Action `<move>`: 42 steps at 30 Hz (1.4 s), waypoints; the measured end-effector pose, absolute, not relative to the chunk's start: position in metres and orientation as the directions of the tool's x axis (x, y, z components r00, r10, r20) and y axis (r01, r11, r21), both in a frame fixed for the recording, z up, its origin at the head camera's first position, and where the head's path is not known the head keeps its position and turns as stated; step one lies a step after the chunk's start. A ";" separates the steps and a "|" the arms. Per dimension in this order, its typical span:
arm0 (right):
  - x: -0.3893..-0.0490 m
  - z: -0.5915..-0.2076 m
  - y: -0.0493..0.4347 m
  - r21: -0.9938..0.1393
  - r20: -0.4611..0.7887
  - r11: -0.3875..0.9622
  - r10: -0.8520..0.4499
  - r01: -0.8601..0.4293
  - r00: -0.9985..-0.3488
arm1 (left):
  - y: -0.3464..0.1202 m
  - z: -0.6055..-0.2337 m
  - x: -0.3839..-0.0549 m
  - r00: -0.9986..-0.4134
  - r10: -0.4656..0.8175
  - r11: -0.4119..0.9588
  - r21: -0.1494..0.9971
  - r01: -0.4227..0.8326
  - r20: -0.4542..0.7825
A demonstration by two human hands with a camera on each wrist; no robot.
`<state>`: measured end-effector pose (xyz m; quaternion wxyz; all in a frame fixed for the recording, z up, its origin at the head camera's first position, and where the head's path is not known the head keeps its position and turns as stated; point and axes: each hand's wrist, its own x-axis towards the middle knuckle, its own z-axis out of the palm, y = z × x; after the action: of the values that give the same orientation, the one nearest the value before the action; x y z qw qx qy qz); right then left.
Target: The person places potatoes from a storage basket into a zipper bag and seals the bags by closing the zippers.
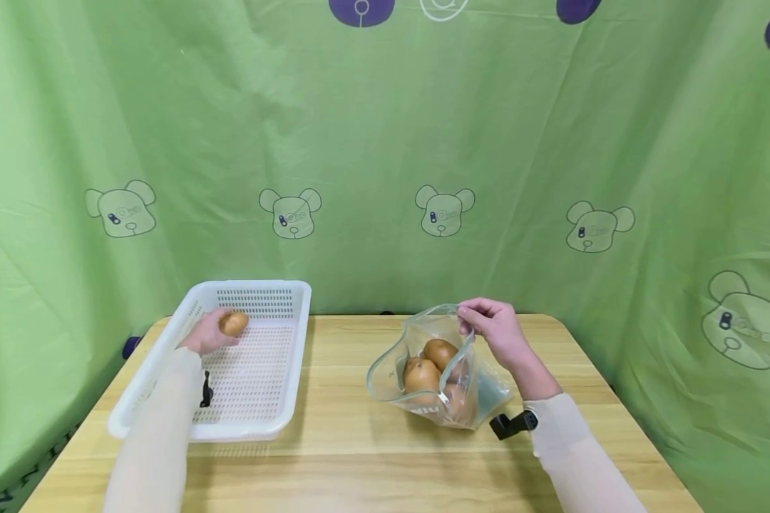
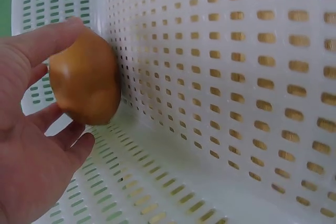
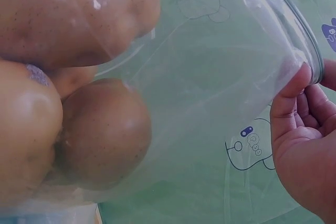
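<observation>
My left hand (image 1: 207,335) reaches into a white perforated plastic basket (image 1: 301,335). Its thumb and fingers grip a smooth brown potato (image 2: 88,77) near the basket's far left corner, the potato low over the slotted bottom in the left wrist view. On the other side, my right hand (image 1: 497,333) pinches the rim of a clear zip bag (image 1: 488,395) between thumb and fingers. The bag's mouth gapes toward me. Several potatoes (image 3: 105,135) lie inside it, seen through the plastic in the right wrist view.
Both containers stand on a light wooden table (image 1: 334,456), basket left and bag right, with bare wood between them. A green curtain (image 1: 372,142) printed with bear heads hangs behind the table. A black wrist mount (image 1: 513,425) sits at the right cuff, close to the bag.
</observation>
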<state>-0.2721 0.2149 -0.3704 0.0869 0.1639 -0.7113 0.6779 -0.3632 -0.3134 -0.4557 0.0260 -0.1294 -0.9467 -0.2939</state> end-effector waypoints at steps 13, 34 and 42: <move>-0.270 -0.368 0.216 -0.936 0.344 0.034 -0.122 -0.351 -0.931 | -0.314 -0.462 -0.360 -0.956 0.262 0.710 0.644 0.283 0.131; -0.266 -0.367 0.216 -0.939 0.334 0.049 -0.111 -0.340 -0.936 | -0.298 -0.462 -0.360 -0.940 0.341 0.733 0.622 0.274 0.013; -0.268 -0.368 0.214 -0.939 0.332 0.053 -0.113 -0.339 -0.936 | -0.289 -0.439 -0.359 -0.923 0.380 0.742 0.616 0.265 -0.060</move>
<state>-0.2676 0.2140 -0.3678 0.0845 0.1569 -0.7206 0.6700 -0.3591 -0.2888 -0.4391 -0.0909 -0.1736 -0.9288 -0.3145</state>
